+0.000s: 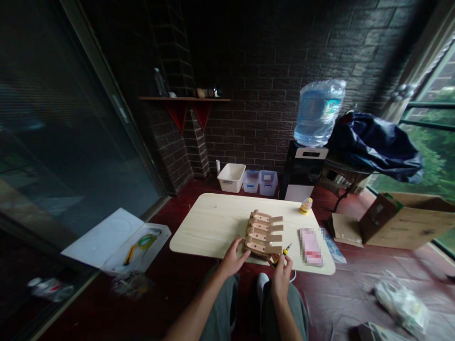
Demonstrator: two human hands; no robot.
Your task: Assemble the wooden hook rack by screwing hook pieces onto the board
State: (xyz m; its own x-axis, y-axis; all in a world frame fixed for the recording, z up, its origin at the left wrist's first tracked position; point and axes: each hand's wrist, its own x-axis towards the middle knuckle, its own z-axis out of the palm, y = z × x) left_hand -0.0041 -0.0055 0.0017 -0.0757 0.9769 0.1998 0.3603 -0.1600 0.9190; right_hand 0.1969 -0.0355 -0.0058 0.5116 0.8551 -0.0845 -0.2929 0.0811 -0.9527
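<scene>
On the pale table point(209, 227) lies a light-brown wooden assembly point(261, 235) with several parallel slats sticking out to the right and small dark holes in them. My left hand point(232, 259) grips its near left corner, thumb and fingers against the edge. In my right hand point(282, 272), closed at the assembly's near right corner, is a yellow-and-black screwdriver point(286, 251). Its thin metal tip points up and right, away from the wood. Part of the handle is hidden by the fingers.
A yellow-capped clear container point(305, 206) and a pink, blurred-out item point(311, 247) are on the table's right. An opened white case point(156, 246) lies left on the floor. Plastic bins point(232, 178) and a water dispenser point(302, 168) stand behind; a cardboard box point(401, 227) is right.
</scene>
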